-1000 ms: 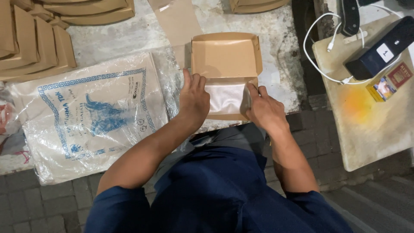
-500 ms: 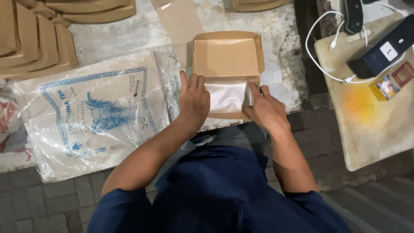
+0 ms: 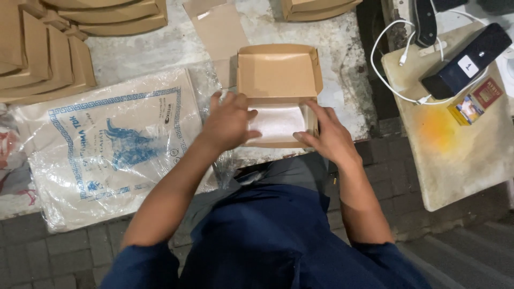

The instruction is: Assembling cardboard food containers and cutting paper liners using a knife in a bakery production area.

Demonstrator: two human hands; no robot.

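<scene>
On the stone-grey, mottled slab [image 3: 342,48], centre of view: brown cardboard box [image 3: 278,93], open, lid flap standing up at the far side w/ short folded side tabs. Matte kraft board, crisp creases. Box bottom lined w/ a white, slightly glossy paper sheet [image 3: 277,122], rectangular, flat.

Left hand [image 3: 227,122] lies over the box's left wall, fingers loosely spread & a bit curled, tips at the sheet's left edge; no firm grip on anything, somewhat motion-blurred. Right hand [image 3: 327,136] at the box's right front corner, fingers half open, thumb along the front edge, index up the right wall — touching the wall, not clamped.

Just left of box: clear crinkly plastic bag [image 3: 115,147] w/ blue print & a key-pattern border, flat on the slab, front edge hanging over. Beyond it, loose flat cardboard piece [image 3: 217,29]. Far left & top: stacks of folded brown boxes [image 3: 40,59], overlapped like shingles. Right, apart from slab: pale rounded board [image 3: 460,155] w/ a yellow-orange stain, holding a dark oblong device [image 3: 465,60], white cable [image 3: 388,64] looping, small red-yellow packet [image 3: 475,100]. Brick paving below; dark blue sleeves at bottom.
</scene>
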